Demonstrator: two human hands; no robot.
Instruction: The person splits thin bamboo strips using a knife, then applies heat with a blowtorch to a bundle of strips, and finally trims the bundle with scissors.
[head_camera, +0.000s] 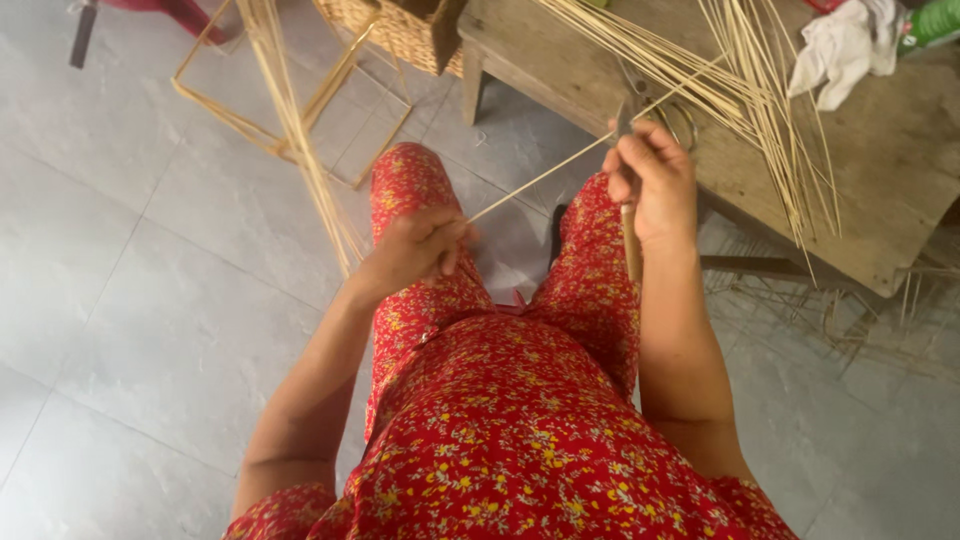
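Strip (540, 178) of pale bamboo runs diagonally between the hands, rising toward the tabletop (880, 190). Left hand (415, 250) pinches its lower end; right hand (650, 180) grips a knife (630, 235) against it.

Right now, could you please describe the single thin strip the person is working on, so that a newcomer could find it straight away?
Start at the wooden bench on the right, strewn with pale strips. Just in front of it, over the red floral lap, one strip runs slantwise from the left hand up to the right hand. Unlike the loose bundle, it alone is held at both ends.
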